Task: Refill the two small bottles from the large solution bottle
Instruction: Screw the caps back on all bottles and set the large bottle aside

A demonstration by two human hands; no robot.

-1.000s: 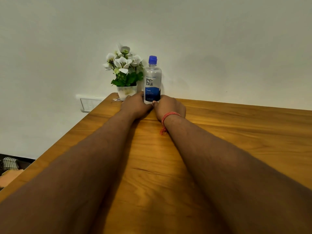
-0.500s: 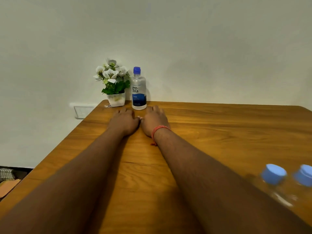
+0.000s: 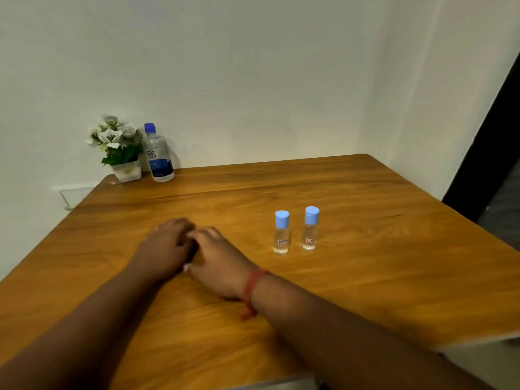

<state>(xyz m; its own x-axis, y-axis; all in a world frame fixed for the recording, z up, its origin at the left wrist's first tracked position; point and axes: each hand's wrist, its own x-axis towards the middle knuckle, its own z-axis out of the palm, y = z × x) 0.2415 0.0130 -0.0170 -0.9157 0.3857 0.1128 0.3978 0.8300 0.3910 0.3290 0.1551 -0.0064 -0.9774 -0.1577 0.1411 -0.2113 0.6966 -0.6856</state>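
Both hands lie on the table (image 3: 365, 277), palms down and touching each other. The left hand (image 3: 166, 249) and the right hand (image 3: 219, 260) hold nothing; the fingers look loosely relaxed, though blur makes their exact curl hard to read. A red thread (image 3: 251, 285) circles the right wrist.

The big bottle (image 3: 158, 154) stands upright at the far left corner, blue cap on, just beside a small flower pot (image 3: 125, 164) and close to the wall (image 3: 253, 80). It is well apart from the hands. The two small bottles stand upright near the middle of the table, to the right of the hands: the left small bottle (image 3: 281, 233) and the right small bottle (image 3: 310, 229), close side by side but not touching, both capped in light blue. Each seems to hold only a little clear liquid at the bottom — the level is hard to judge.

By the look of it, no refilling has begun: every cap is on and nothing is gripped. The step in hand seems to be the start — reaching for a first bottle. The next move probably calls for one hand to steady a small bottle while the other twists its cap off, then a long reach to bring the big bottle near. The small bottles are narrow and light, so a careless reach could tip them.
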